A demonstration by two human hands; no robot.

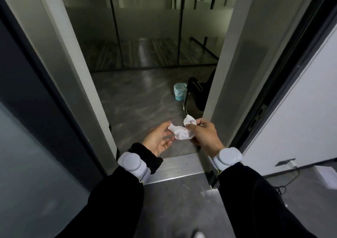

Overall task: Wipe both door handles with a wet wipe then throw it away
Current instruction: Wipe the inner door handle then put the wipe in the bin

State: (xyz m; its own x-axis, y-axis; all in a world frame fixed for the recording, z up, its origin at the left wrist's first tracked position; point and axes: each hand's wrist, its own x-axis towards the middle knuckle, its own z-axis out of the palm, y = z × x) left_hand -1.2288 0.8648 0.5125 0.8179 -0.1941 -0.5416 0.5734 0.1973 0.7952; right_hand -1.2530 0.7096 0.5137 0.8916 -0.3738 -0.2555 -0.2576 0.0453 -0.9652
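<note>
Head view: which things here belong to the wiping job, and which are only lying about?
For the job:
- wet wipe, held between left hand and right hand
- door handle on the open door
- teal bin on the floor beyond, probably for the wipe

Only lying about:
- socket and cable at right
- metal threshold

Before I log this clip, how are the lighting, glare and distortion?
Head view: dim overall; the wipe is the brightest thing, its folds partly washed out; the floor shows soft glare streaks; wide-angle distortion tilts and bows the door frame; the bin stays legible.
</note>
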